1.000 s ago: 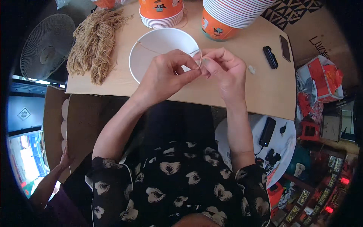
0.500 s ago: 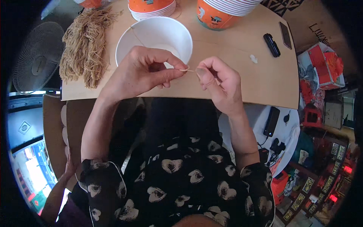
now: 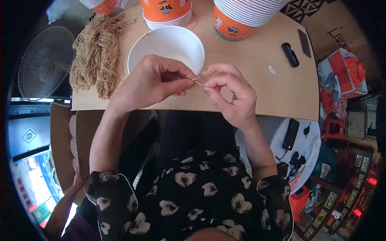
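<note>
A thin tan string (image 3: 199, 83) is pinched between thumb and forefinger of my left hand (image 3: 155, 84). My right hand (image 3: 235, 94) grips it close by, thumb against fingertip, the other fingers curled loosely above. A small loop shows at the left fingertips; how the strands cross there is too fine to make out. Both hands are above the table's near edge, in front of a white-lined paper bucket (image 3: 195, 44). Another length of string (image 3: 153, 44) hangs across the bucket's inside from its rim. A thick bundle of tan strings (image 3: 98, 56) lies left of the bucket.
Stacked orange paper buckets (image 3: 167, 12) and a taller stack (image 3: 233, 28) stand behind. Toward the right lie a black case (image 3: 290, 54), a phone (image 3: 304, 42) and a white scrap (image 3: 271, 70). A fan (image 3: 47, 66) stands left; another person's arm (image 3: 66, 197) is lower left.
My right hand has turned and its fingers have opened out somewhat, with the string now slanting between the hands. The whole view has shifted slightly; my left hand keeps its pinch.
</note>
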A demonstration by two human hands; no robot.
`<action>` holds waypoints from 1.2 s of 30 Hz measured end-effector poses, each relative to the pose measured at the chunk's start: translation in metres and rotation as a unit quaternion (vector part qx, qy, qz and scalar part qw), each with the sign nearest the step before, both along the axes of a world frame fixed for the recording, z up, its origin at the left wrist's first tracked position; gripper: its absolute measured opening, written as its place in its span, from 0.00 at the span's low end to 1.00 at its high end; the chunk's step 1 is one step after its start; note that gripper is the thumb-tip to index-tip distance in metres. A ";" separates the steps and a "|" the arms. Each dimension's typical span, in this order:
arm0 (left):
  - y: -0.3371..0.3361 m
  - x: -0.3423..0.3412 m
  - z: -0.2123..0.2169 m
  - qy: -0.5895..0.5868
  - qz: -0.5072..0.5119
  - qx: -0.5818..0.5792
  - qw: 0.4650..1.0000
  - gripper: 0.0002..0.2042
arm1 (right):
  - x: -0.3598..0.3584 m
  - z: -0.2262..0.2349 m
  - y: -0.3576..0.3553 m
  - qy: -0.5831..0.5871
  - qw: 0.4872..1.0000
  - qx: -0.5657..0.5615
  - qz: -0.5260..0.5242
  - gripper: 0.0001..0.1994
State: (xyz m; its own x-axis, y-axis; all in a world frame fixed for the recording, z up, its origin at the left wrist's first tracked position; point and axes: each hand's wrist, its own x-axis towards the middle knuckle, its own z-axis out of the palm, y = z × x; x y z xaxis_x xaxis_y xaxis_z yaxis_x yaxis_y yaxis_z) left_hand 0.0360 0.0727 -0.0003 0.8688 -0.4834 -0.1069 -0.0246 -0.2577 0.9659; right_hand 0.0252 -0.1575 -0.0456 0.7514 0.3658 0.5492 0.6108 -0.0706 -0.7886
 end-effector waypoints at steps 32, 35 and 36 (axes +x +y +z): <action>-0.023 -0.038 -0.021 -0.288 0.202 0.105 0.930 0.15 | 0.011 0.001 0.015 0.354 0.921 0.116 0.115 0.07; -0.019 -0.037 -0.025 -0.326 0.182 0.106 0.922 0.18 | 0.011 0.004 0.016 0.366 0.916 0.109 0.121 0.08; -0.020 -0.038 -0.028 -0.315 0.193 0.093 0.925 0.18 | 0.011 0.005 0.015 0.366 0.917 0.104 0.119 0.09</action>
